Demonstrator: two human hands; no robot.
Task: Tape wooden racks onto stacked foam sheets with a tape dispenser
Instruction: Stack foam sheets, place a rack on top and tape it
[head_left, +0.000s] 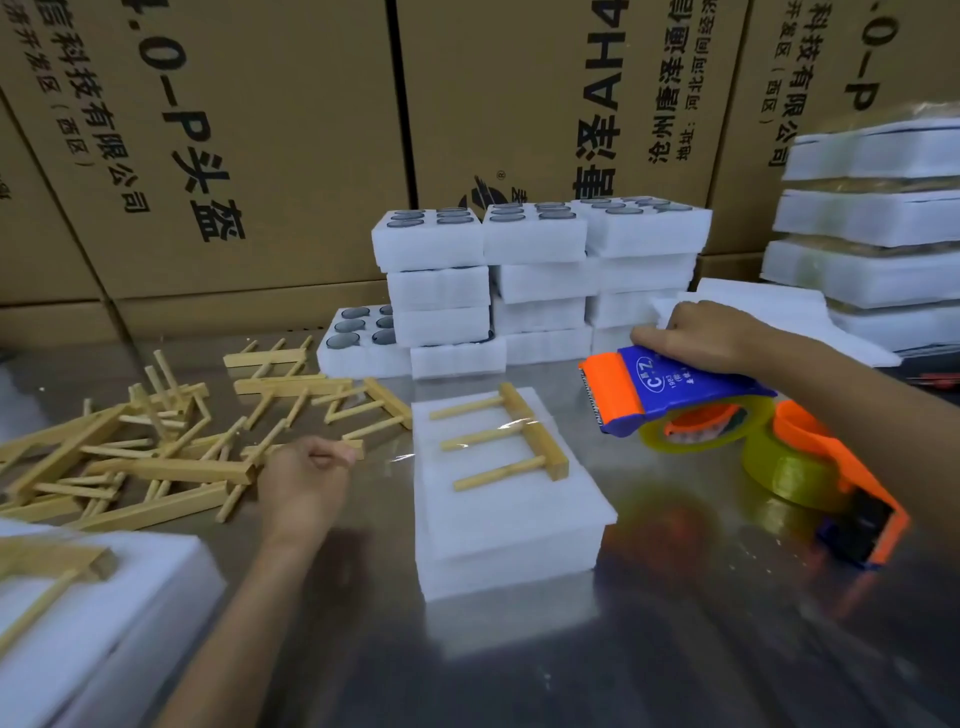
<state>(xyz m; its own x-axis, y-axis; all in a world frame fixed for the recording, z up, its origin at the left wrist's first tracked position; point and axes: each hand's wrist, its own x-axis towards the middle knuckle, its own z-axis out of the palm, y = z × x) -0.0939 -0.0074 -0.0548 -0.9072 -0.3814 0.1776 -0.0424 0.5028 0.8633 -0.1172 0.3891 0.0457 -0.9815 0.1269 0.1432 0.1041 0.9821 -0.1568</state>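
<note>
Fingers (691, 332) around "C.Z" tape dispenser (670, 395)

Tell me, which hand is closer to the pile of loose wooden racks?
Left. The left hand sits right at the pile of wooden racks, at its right edge. The right hand is far across the foam stack, holding the tape dispenser.

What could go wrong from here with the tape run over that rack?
1. Only one clear tape strip crosses the wooden rack, so the rack may pivot on the foam stack.
2. The right hand holds the tape dispenser off the foam, so the next strip could wrinkle.
</note>
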